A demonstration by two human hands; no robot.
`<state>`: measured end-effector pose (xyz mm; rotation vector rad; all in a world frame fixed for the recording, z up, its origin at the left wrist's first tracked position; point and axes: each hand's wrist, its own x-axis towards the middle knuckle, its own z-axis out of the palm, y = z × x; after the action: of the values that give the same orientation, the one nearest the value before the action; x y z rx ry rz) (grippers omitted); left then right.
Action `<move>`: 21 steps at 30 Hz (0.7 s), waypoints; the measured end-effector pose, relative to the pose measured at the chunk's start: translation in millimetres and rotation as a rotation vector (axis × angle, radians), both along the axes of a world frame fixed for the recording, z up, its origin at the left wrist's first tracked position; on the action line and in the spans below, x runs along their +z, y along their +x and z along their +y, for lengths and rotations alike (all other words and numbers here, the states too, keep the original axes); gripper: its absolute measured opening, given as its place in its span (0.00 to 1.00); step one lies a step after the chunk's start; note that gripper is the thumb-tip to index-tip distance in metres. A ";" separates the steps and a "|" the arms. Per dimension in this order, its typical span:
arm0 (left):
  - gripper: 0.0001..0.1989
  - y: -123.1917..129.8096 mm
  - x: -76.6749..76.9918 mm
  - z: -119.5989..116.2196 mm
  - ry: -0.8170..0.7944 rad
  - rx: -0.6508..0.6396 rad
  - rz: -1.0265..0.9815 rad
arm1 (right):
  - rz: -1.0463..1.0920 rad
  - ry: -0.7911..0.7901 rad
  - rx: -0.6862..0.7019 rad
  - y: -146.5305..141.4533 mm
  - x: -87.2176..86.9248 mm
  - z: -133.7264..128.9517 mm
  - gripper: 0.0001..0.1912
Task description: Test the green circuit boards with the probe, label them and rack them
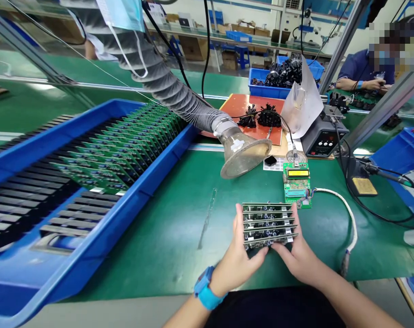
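Between my two hands is a stack of several circuit boards (268, 224), edges facing me, over the green mat near the table's front edge. My left hand (243, 253) grips the stack's left end, with a blue watch on that wrist. The right end is held by my right hand (299, 253), its thumb at the near side. Just beyond the stack lies a green board with a lit yellow display (297, 180), wired to a white cable (345, 207). To the left, a blue tray (125, 214) holds rows of upright green circuit boards (125, 146).
A fume hose with a clear funnel (246, 155) hangs above the mat. Behind are an orange mat (230, 107) with black cable bundles, a blue bin (265, 91) and a soldering station (325, 136). A person (360, 73) sits at the far right.
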<state>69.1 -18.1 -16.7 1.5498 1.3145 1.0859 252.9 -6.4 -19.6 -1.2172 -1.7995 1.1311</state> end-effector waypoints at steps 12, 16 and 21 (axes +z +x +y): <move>0.40 3.6 37.8 7.9 -0.241 0.110 -0.122 | -0.057 -0.064 0.184 16.5 60.0 49.5 0.39; 0.30 21.4 49.7 -10.9 -0.722 -0.091 -0.686 | -0.188 -0.494 0.578 18.3 91.1 96.1 0.26; 0.26 13.7 46.1 -35.0 -1.187 -0.161 -0.890 | -0.482 -0.878 0.865 3.9 82.9 132.3 0.16</move>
<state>82.8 -53.1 29.5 0.1993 0.8472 0.5302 256.8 126.0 63.2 -1.2331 -2.3836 2.4755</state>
